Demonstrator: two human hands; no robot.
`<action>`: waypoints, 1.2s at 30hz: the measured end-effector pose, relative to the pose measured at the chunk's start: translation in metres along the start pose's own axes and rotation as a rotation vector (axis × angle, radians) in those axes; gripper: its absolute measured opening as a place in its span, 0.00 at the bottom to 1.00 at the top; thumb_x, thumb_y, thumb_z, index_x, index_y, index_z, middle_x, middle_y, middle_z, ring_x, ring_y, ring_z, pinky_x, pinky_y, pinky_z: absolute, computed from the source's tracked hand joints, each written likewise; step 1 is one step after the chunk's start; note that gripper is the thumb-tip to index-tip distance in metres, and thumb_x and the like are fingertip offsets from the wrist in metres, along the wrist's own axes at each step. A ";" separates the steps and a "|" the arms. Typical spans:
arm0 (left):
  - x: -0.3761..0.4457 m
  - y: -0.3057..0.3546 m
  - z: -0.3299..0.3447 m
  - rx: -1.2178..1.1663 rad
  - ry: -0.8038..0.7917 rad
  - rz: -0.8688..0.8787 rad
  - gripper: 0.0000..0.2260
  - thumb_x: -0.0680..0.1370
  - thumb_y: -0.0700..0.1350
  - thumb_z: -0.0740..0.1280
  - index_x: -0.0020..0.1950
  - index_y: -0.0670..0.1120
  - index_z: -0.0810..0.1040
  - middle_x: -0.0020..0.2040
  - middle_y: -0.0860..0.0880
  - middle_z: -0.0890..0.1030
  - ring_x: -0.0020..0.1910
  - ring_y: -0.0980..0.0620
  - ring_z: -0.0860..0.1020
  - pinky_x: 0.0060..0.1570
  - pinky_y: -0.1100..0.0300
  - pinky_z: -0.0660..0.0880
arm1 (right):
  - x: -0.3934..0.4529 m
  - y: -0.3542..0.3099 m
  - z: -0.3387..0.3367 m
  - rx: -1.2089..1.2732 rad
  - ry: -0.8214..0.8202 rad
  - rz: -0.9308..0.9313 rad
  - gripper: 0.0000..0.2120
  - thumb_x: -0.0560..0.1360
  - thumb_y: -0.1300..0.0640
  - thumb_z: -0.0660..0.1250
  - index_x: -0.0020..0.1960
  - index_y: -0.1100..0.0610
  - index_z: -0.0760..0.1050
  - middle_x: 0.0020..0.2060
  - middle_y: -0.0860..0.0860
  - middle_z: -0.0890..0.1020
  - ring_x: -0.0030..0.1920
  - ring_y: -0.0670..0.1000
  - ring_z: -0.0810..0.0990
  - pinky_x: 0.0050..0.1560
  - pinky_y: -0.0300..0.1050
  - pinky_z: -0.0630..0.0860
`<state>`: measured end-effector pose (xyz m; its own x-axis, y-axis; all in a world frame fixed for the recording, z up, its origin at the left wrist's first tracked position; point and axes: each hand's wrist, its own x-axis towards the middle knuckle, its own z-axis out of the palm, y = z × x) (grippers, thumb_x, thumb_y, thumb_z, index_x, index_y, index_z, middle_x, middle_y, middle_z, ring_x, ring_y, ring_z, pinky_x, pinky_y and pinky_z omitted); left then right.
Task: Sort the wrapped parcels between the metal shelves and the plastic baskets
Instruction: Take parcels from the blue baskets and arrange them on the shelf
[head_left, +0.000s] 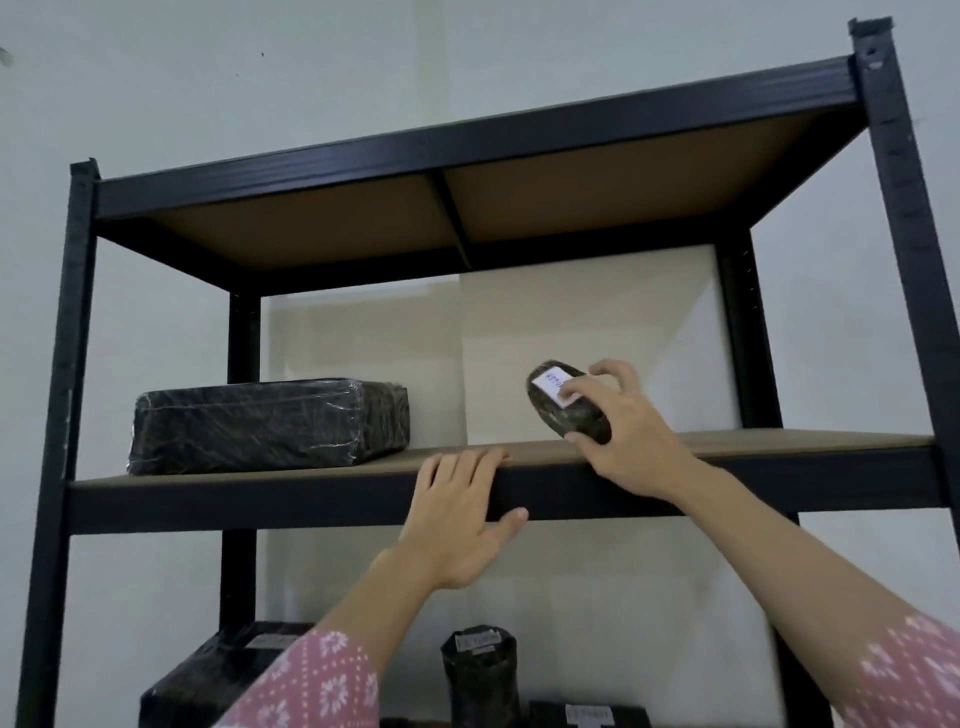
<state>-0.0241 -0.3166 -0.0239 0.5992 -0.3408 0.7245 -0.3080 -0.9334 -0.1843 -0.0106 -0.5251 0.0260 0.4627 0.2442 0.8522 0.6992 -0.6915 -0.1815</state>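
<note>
A black metal shelf rack (519, 493) with brown boards fills the view. My right hand (623, 431) grips a small oval parcel (563, 402), wrapped in black with a white label, tilted just above the middle shelf board. My left hand (462, 512) rests flat on that shelf's front rail, fingers over the edge and holding nothing. A large flat black-wrapped parcel (270, 423) lies on the same shelf at the left.
On the shelf below stand a black box parcel (218, 680), an upright cylindrical parcel (480, 675) with a label and a low labelled parcel (587, 716). Black uprights (52, 415) frame both sides. The top shelf board (467, 208) hangs overhead. A white wall lies behind.
</note>
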 end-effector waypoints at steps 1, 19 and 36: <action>0.000 0.000 0.002 0.013 0.013 0.004 0.38 0.68 0.68 0.39 0.73 0.51 0.55 0.70 0.54 0.62 0.68 0.53 0.59 0.69 0.57 0.46 | -0.004 -0.003 0.002 0.027 0.049 -0.013 0.27 0.69 0.62 0.71 0.65 0.50 0.67 0.61 0.51 0.60 0.54 0.41 0.70 0.56 0.26 0.65; -0.004 -0.001 0.004 -0.017 0.093 0.042 0.43 0.64 0.71 0.40 0.72 0.49 0.56 0.66 0.52 0.64 0.64 0.51 0.61 0.68 0.56 0.48 | -0.020 -0.012 0.002 0.062 0.160 -0.114 0.31 0.61 0.75 0.63 0.62 0.57 0.72 0.56 0.50 0.72 0.53 0.35 0.71 0.52 0.25 0.66; -0.033 -0.045 -0.022 -0.153 0.123 0.056 0.29 0.72 0.62 0.51 0.68 0.49 0.66 0.63 0.52 0.72 0.62 0.53 0.68 0.66 0.61 0.58 | 0.000 -0.048 0.031 -0.093 0.037 -0.018 0.18 0.76 0.47 0.63 0.65 0.50 0.72 0.58 0.48 0.70 0.54 0.49 0.73 0.54 0.39 0.66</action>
<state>-0.0459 -0.2606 -0.0250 0.4859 -0.3667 0.7934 -0.4524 -0.8822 -0.1307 -0.0270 -0.4711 0.0198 0.4290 0.2334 0.8726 0.6531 -0.7475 -0.1212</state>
